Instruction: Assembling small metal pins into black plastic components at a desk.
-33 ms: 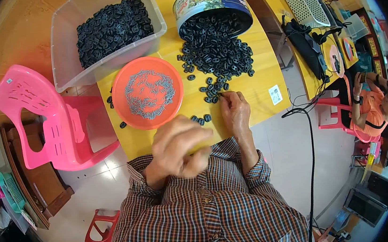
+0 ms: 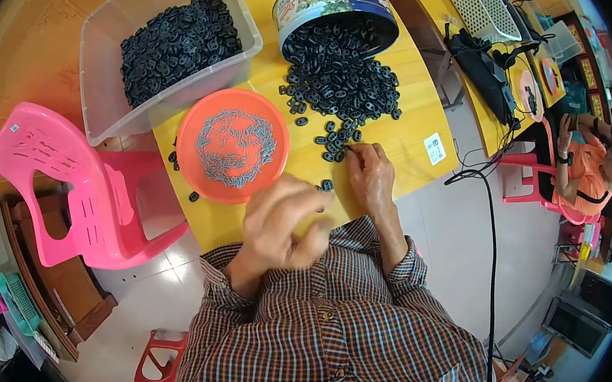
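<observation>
My left hand [image 2: 283,223] is raised in front of the table's near edge, its fingers curled and a gap between thumb and forefinger. A small dark spot shows by its fingertip; whether it is a piece on the table I cannot tell. My right hand [image 2: 372,180] rests on the table, thumb and forefinger pinched on a small black piece at the edge of a little cluster of black two-holed oval pieces [image 2: 332,142]. Between the hands lies a single black piece [image 2: 327,186]. Left of them, an orange round tray [image 2: 196,174] holds many small grey metal pins [image 2: 247,143].
A big pile of black pieces [image 2: 343,83] spills from a tipped round tin [image 2: 313,7]. A clear plastic bin [image 2: 106,100] of similar pieces stands at back left. Pink chair [image 2: 87,206] on the left; black cable [image 2: 492,246] on the right. Another person [image 2: 583,169] sits far right.
My left hand has shifted slightly, with thumb and forefinger farther apart, and covers more of the black pieces behind it. The right hand has stayed put.
</observation>
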{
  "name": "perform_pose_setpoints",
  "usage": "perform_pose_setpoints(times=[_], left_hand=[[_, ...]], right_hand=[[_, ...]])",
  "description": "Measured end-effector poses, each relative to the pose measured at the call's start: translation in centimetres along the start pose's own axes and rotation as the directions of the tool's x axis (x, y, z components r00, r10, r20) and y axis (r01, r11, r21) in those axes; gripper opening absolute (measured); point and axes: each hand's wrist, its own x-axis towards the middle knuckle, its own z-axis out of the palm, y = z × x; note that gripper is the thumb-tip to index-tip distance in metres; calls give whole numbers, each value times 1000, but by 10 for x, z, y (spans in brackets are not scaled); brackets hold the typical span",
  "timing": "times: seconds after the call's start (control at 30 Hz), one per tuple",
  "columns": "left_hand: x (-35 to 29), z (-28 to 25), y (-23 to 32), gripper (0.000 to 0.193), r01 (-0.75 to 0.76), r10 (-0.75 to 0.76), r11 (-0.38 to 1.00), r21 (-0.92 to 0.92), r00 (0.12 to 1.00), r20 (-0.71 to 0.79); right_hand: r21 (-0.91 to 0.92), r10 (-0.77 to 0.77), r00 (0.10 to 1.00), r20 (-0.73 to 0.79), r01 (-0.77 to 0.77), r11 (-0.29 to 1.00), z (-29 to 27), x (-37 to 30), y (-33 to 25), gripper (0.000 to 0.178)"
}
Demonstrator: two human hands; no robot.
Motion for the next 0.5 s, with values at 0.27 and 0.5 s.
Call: perform_pose_setpoints(times=[0.27,0.5], left_hand=[[-45,46,-43,12,489,-485,871,-53,872,65],[-58,58,-58,25,837,-811,185,-514,426,402]], right_hand=[[141,-75,990,-121,92,986,0,-8,2,10],[179,-229,960,-161,256,950,-10,-20,-18,12]])
